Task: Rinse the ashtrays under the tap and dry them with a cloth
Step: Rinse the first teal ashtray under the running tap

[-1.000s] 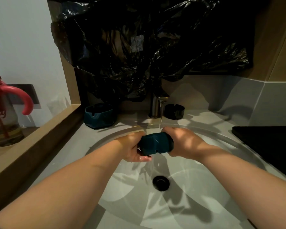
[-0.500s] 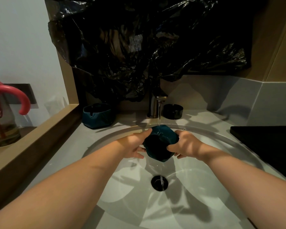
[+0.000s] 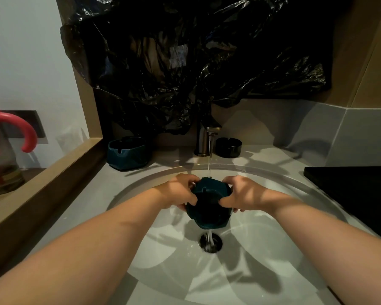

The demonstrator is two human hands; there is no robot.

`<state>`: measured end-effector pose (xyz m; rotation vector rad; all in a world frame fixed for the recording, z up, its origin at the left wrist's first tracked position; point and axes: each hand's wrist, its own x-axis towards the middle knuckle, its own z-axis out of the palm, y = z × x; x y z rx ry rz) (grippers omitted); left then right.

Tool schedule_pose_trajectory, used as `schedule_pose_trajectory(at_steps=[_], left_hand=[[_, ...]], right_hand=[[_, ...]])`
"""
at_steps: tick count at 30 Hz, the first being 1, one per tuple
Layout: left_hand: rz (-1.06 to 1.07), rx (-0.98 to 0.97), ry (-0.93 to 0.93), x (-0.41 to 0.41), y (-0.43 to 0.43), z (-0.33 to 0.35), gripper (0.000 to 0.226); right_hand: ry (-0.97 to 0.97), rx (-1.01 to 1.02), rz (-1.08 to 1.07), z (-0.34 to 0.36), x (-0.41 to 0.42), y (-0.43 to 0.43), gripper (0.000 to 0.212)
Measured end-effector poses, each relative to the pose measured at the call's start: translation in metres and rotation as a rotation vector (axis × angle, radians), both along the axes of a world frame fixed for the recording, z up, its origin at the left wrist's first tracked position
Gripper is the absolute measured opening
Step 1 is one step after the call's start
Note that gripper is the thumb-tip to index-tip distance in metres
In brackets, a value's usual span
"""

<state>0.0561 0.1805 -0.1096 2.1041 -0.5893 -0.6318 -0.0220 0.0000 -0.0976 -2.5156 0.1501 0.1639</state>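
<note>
Grey countertop ringed a white sink, with black plastic sheeting draped behind the tap. With curled fingers the left hand and right hand gripped a teal ashtray, tilted under the stream above the drain.

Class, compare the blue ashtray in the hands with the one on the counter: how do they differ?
The held ashtray is tilted, hollow facing the camera; the counter ashtray sits upright. The held ashtray catches running water, gripped by the left hand and right hand; the counter ashtray stands untouched left of the tap. Both are blue-green with notched rims.
</note>
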Motion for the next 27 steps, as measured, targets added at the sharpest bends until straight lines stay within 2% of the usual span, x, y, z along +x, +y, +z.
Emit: schedule_pose_trajectory(at_steps=[5, 8, 10, 15, 17, 19, 23, 25, 27], left_hand=[[0.200, -0.083, 0.291, 0.003, 0.002, 0.004, 0.052], [0.260, -0.183, 0.376, 0.007, 0.004, 0.003, 0.050], [0.257, -0.242, 0.410, 0.009, 0.004, 0.002, 0.058], [0.202, -0.361, 0.503, 0.006, 0.000, 0.002, 0.059], [0.201, -0.323, 0.417, 0.007, -0.002, 0.001, 0.057], [0.225, -0.270, 0.249, 0.008, -0.003, -0.001, 0.064], [0.131, -0.139, -0.027, -0.003, -0.009, 0.003, 0.067], [0.052, -0.041, -0.124, -0.007, -0.011, 0.002, 0.066], [0.038, -0.020, -0.137, -0.007, -0.009, 0.001, 0.064]], right_hand=[[-0.109, 0.137, -0.106, -0.002, 0.007, -0.006, 0.064], [0.033, 0.294, -0.109, -0.005, 0.005, -0.006, 0.074], [0.095, 0.322, -0.083, -0.006, 0.002, -0.002, 0.072], [-0.176, 0.378, -0.152, -0.002, 0.007, 0.003, 0.046], [-0.246, 0.341, -0.179, 0.000, 0.008, 0.005, 0.032], [-0.280, 0.222, -0.190, 0.002, 0.007, 0.006, 0.022], [-0.213, -0.121, -0.118, 0.002, 0.002, 0.009, 0.024], [-0.199, -0.173, -0.086, 0.003, 0.001, 0.011, 0.024], [-0.205, -0.193, -0.064, 0.004, 0.001, 0.012, 0.024]])
